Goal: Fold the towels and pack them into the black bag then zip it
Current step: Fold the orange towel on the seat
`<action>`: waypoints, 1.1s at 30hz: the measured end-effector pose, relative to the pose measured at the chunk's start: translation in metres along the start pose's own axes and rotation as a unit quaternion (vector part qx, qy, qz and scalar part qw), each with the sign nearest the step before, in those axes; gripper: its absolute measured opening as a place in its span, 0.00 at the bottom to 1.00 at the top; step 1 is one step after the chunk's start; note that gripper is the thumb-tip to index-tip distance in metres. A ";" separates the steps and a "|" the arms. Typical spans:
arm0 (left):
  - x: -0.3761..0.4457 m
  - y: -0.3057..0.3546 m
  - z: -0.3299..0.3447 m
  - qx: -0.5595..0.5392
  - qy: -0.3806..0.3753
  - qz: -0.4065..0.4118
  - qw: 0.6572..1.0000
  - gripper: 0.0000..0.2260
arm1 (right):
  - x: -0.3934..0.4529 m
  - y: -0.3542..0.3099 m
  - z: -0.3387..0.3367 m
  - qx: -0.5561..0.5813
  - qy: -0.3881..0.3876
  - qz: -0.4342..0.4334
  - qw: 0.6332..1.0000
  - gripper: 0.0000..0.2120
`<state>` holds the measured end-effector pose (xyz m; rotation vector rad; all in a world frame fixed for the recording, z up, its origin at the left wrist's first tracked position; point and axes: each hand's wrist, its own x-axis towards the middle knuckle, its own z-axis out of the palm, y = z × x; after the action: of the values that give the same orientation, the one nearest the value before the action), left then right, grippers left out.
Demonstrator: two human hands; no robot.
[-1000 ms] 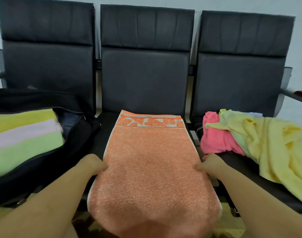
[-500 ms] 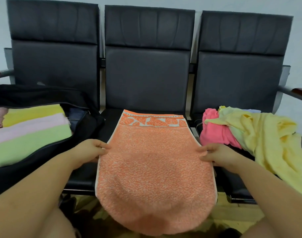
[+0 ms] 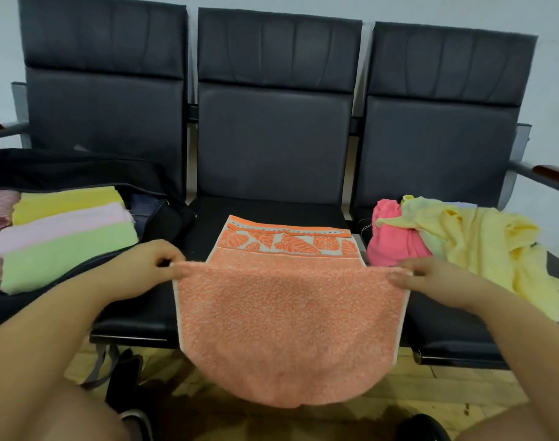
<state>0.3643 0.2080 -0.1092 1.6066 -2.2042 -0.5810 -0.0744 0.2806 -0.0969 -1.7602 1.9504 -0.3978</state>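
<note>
Left hand (image 3: 144,265) and right hand (image 3: 430,278) each pinch one side edge of the orange towel (image 3: 287,313), spread on the middle seat (image 3: 201,224) with its near end hanging off; symmetric grip likely keeps the fold square. Black bag (image 3: 163,218) lies open at left, holding folded towels (image 3: 65,240); unfolded towels (image 3: 462,240) wait at right.

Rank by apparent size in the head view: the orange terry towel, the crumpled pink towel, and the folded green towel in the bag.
1. Orange terry towel, clearly largest.
2. Folded green towel.
3. Crumpled pink towel, though partly covered by a yellow towel, so unsure.
</note>
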 end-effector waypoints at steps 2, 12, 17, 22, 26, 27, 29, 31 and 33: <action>-0.011 0.004 -0.011 -0.123 0.040 -0.016 0.991 0.22 | -0.013 -0.008 -0.011 0.128 -0.038 -0.009 0.991 0.28; -0.023 0.045 -0.039 -0.569 0.043 -0.012 0.821 0.23 | -0.022 -0.042 -0.042 0.414 -0.011 -0.103 0.904 0.19; 0.005 0.025 -0.026 -0.413 0.153 -0.041 0.897 0.14 | 0.000 -0.036 -0.029 0.329 0.112 -0.080 0.934 0.26; 0.032 0.010 -0.009 -0.173 0.173 -0.075 0.967 0.14 | 0.026 -0.034 -0.022 0.078 0.219 -0.021 0.972 0.13; 0.059 0.006 0.004 -0.223 0.173 -0.093 0.955 0.12 | 0.051 -0.030 -0.013 0.088 0.235 -0.012 0.968 0.17; 0.065 0.005 0.008 -0.248 0.176 -0.095 0.948 0.11 | 0.057 -0.031 -0.009 0.120 0.236 -0.013 0.964 0.16; 0.079 0.004 0.015 -0.291 0.189 -0.088 0.934 0.11 | 0.071 -0.029 -0.003 0.145 0.250 -0.010 0.957 0.13; 0.095 -0.001 0.024 -0.287 0.204 -0.067 0.933 0.11 | 0.086 -0.026 0.002 0.111 0.282 0.005 0.953 0.14; 0.109 -0.008 0.032 -0.264 0.223 -0.052 0.937 0.07 | 0.098 -0.029 0.007 0.094 0.307 0.015 0.947 0.12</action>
<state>0.3221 0.1061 -0.1362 1.3950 -1.4826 -0.6851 -0.0515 0.1808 -0.1033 -1.5974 2.2388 -1.1985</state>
